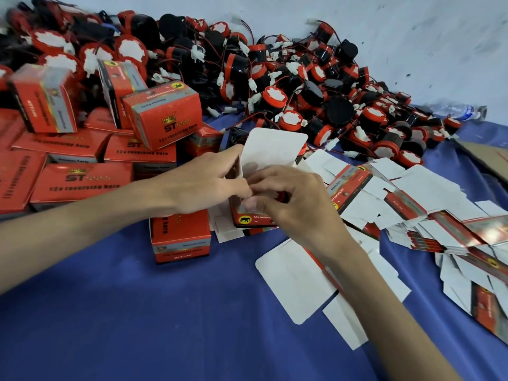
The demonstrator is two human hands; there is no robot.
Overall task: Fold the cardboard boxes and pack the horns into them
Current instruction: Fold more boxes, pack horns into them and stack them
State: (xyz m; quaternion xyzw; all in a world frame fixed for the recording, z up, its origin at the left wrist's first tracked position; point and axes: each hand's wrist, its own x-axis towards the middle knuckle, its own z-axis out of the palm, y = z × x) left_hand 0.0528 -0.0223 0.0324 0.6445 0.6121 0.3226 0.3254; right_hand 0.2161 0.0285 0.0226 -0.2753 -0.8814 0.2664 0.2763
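A red cardboard box (251,219) stands in the middle of the blue cloth with its white lid flap (272,149) raised. My left hand (204,181) grips the box's left side flap. My right hand (291,202) pinches at the box opening, fingers curled over it; something red shows inside, mostly hidden. A large heap of red-and-black horns (275,78) with wires and white plugs lies behind. Flat unfolded boxes (412,204) are strewn to the right.
Closed red boxes (162,116) are stacked at the left, one more (181,236) stands just under my left wrist. A flat white blank (294,279) lies beneath my right forearm. A plastic bottle (459,111) lies at the far right by the white wall.
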